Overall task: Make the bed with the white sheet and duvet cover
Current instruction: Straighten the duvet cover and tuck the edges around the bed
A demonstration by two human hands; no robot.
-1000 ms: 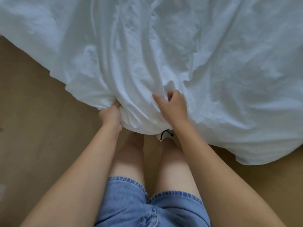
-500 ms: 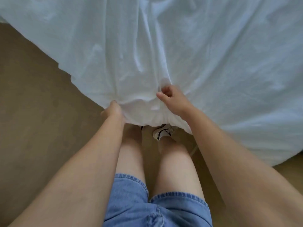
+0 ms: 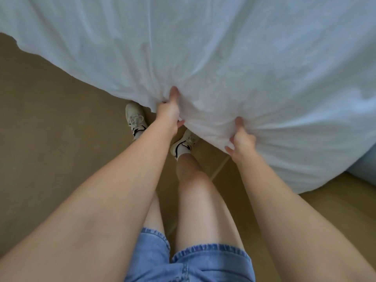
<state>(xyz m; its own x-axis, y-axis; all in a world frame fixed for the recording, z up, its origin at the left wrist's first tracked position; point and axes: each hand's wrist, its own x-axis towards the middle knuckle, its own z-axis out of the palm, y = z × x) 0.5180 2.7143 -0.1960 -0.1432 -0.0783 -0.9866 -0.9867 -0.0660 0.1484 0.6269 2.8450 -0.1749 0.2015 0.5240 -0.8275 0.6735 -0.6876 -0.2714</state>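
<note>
While both hands hold the hem bunched, the main risk is underfoot: the edge of the white sheet (image 3: 223, 58) hangs over the toe of the right shoe (image 3: 182, 146), at about 6 o'clock from the left grip, so a step forward could pin the cloth and yank it out of the fingers, or trip the person. Second risk: the two grips sit close together, so a pull from here loads only a narrow strip, and I'd expect the far corners to lag and the cloth to skew or ruck instead of spreading flat. Third: the loose edge out at 9 o'clock hangs near the tan floor (image 3: 50, 139) and could drag on it. Left hand (image 3: 169, 110) pinches a fold, thumb on top, fingers curled under the hem. Right hand (image 3: 243, 141), at its 4 o'clock, grips the hem the same way. The sheet fills the view from 9 through 12 to 3 o'clock, ahead of the person, with its nearest edge at the hands. It looks thin, soft and white. Creases fan out from both grips and one long fold runs toward 12 from the left hand; the rest is fairly smooth. Can't tell if it's the sheet or the duvet cover, or what's under it. A pale blue bit (image 3: 364, 169) pokes out at 3 o'clock, unidentified.
</note>
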